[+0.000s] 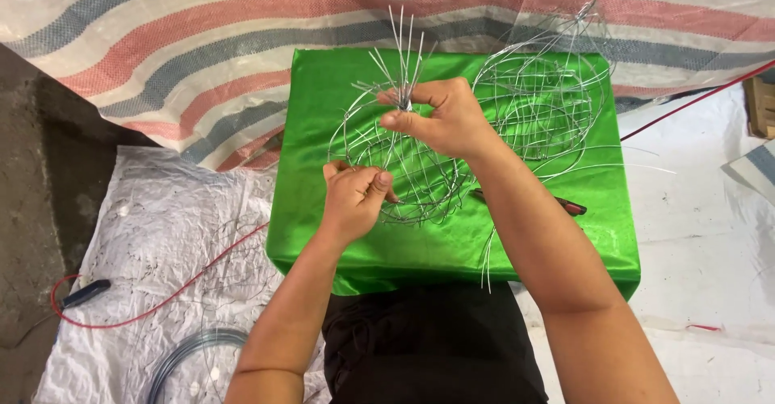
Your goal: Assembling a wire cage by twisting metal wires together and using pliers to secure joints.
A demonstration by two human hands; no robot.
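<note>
Now my right hand (440, 117) pinches the bunched stiff wire ends at the top of the wire frame (404, 162), keeping them gathered, while my left hand (355, 194) grips its lower rim to steady it. It sits over the shiny green box (452, 251); a second thin, springy frame (541, 105) rests on the box's far right.

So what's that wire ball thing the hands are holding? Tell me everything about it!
The wire ball is an open, roundish cage of thin shiny silver wires, see-through and unfinished. Loose wire ends stick up in a bunch at its top, pinched by the right hand. The left hand grips its lower left rim. It sits over the green shiny cloth, beside a second wire tangle.
</note>
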